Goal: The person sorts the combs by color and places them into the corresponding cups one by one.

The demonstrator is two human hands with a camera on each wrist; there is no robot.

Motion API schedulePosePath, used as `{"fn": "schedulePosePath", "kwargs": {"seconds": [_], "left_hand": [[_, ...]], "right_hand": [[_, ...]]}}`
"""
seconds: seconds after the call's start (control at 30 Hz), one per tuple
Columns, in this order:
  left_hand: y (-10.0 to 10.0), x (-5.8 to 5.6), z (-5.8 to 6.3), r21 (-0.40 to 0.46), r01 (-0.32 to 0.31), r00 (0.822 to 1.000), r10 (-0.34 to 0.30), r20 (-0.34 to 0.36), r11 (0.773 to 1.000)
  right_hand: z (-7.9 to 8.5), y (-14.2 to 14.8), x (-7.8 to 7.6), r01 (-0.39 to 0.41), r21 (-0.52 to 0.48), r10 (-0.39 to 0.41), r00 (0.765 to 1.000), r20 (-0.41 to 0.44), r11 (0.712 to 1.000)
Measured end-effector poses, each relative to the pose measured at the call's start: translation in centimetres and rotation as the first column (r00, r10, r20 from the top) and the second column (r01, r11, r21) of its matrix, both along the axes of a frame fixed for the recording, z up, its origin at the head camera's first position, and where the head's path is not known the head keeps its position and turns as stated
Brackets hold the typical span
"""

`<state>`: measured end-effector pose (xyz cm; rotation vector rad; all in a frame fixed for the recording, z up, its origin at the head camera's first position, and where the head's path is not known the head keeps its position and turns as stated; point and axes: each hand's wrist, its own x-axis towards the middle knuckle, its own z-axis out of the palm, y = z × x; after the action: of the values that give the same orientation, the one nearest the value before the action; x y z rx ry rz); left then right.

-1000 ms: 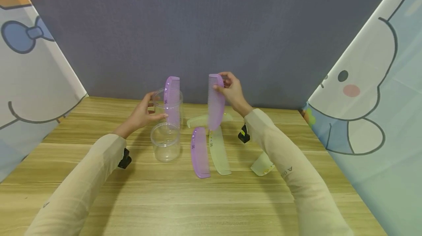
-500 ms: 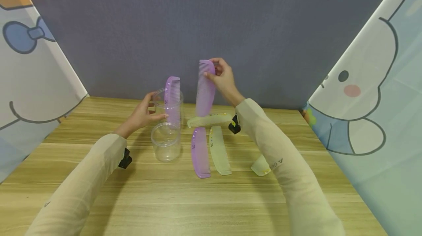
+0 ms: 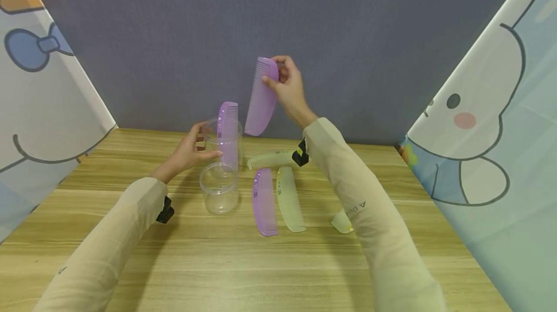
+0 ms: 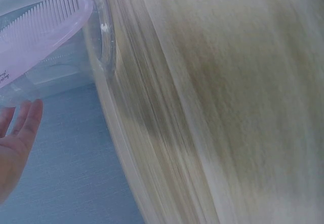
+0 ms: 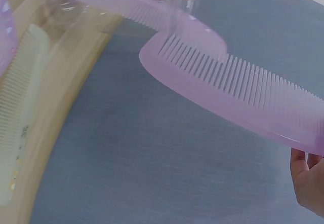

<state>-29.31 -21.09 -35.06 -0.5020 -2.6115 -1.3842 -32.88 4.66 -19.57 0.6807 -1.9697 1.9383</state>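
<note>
My right hand (image 3: 289,87) pinches a purple comb (image 3: 262,96) near its top, raised above the back of the table and tilted, teeth toward the left. In the right wrist view the held comb (image 5: 223,89) overlaps the other purple one. My left hand (image 3: 188,150) holds a clear round plastic jar (image 3: 210,130), thumb in front and fingers behind. A second purple comb (image 3: 227,121) stands upright in that jar, its upper part above the rim. In the left wrist view, fingertips (image 4: 34,110) lie at the jar's wall (image 4: 61,79).
Another clear jar (image 3: 219,200) stands in front of the held one. To its right lie a purple comb (image 3: 263,203) and a pale green comb (image 3: 290,200). Behind them a green comb (image 3: 270,160) lies crosswise. My right sleeve partly hides another green piece (image 3: 341,223). A grey panel (image 3: 348,60) rises behind the table.
My right hand has lifted the purple comb up and to the left, and its lower end now tilts left. My left hand and the jar have stayed in place.
</note>
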Motion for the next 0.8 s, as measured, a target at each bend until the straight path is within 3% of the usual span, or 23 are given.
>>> {"fn": "schedulePosePath", "kwargs": {"seconds": [0.3,0.7,0.8], "left_hand": [[0.0,0.1,0.0,0.008,0.004,1.000,-0.004,-0.016,1.000],[-0.3,0.0,-0.2,-0.004,0.011,1.000,-0.011,-0.024,1.000],[-0.4,0.0,-0.3,-0.007,0.011,1.000,-0.011,-0.021,1.000]], "right_hand": [[1.6,-1.0,1.5,-0.009,-0.051,0.007,0.999,-0.047,0.999],[1.1,-2.7,1.6,-0.054,-0.066,0.048,0.994,-0.094,0.996],[0.7,-3.2,1.0,-0.071,-0.075,0.062,0.992,-0.106,0.995]]}}
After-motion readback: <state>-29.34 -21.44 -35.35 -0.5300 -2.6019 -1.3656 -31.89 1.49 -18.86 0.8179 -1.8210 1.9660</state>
